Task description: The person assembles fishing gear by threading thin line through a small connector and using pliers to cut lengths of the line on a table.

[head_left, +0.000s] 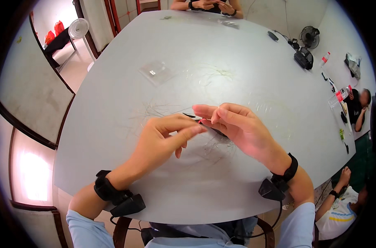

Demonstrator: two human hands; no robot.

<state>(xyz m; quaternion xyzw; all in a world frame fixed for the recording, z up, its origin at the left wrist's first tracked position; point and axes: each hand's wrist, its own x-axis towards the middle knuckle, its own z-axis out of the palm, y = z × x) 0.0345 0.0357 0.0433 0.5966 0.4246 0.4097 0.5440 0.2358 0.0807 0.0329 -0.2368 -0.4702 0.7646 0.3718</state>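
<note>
My left hand and my right hand meet above the middle of the table, fingertips almost touching. The left fingers are pinched together beside a small red piece; whether they grip it I cannot tell. Thumb and forefinger of my right hand are also pressed together, on something too fine to make out. Behind the fingers lies a tool with a dark pointed tip, mostly hidden by my hands. Thin pale strands are scattered on the table around and under both hands.
On the grey-white table lie a clear plastic bag and a loose bundle of strands. A black fan, a black case and bottles stand along the right. Other people sit at the far edge and right side.
</note>
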